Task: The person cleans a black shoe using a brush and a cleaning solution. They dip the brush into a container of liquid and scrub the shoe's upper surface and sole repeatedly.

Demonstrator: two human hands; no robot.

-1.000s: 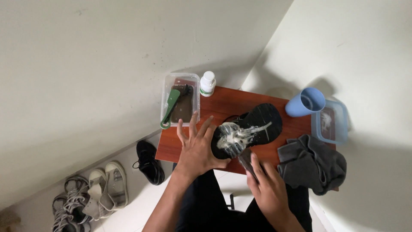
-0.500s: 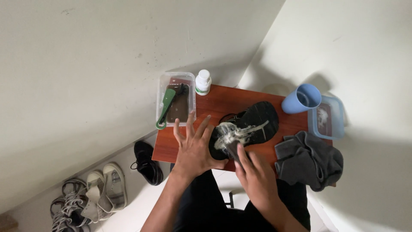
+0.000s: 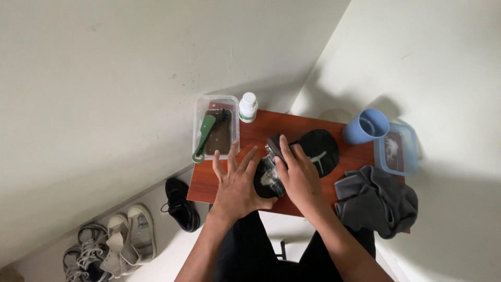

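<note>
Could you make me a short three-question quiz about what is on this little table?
1. True or false: the blue cup lies tipped on its side.
2. Which hand lies on top of the black shoe: A) left hand B) right hand?
3. What green thing lies across the clear container?

Key: 1. False, it stands upright. 2. B; the left hand rests beside it, fingers spread. 3. A green brush.
</note>
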